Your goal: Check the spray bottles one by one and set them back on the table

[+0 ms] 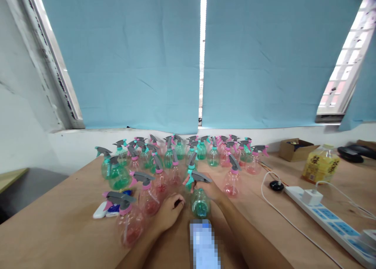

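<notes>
Gripping is done by the right hand point(210, 188): its fingers are closed about the neck and trigger of a round, clear green plastic spray bottle point(201, 204) with a grey head and turquoise trigger. The bottle is placed at the near middle of the desk point(58, 222), with the right hand set at its one o'clock, so no gap is left between them. Its long axis is held roughly upright; whether its base is borne by the desk cannot be told.

The left hand point(172, 210) is set at the bottle's nine o'clock, apart from it, and is farther from the neck than the right. Its fingers are loosely curled; whether the tips are brought together, or anything is hidden inside, cannot be told. At its ten o'clock, a round, clear pink plastic spray bottle point(150, 201) is stood close by. At the green bottle's six o'clock, a bright, flat, pixelated rectangle point(205, 245) is seen.
</notes>
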A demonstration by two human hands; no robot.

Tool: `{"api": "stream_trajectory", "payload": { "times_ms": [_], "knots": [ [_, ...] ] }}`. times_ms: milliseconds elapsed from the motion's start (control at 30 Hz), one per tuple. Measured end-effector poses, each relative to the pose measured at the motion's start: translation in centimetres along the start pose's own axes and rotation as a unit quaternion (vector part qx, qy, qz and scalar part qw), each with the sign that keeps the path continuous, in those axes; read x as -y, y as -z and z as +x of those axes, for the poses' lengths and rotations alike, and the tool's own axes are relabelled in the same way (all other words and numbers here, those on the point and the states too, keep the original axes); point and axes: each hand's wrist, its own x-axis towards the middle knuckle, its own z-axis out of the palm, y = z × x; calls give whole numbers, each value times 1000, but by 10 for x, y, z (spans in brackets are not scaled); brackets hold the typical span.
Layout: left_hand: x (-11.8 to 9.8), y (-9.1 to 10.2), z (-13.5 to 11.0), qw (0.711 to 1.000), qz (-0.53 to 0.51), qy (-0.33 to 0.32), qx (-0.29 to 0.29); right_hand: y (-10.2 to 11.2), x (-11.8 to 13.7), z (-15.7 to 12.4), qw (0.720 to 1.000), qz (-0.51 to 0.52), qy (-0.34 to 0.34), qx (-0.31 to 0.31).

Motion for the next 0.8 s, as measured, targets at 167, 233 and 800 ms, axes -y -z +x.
{"api": "stream_trajectory", "payload": {
  "times_ms": [167,233,800],
  "knots": [
    [-1,1,-1,1000,4,3,5,-3,-3,1,999,14,-19,-30],
    [-1,1,-1,1000,4,2,4,-4,-2,1,999,4,-9,-31],
    [-2,1,-2,1000,14,-2,9,-7,-6,4,998,-24,8,-65]
  ]
}}
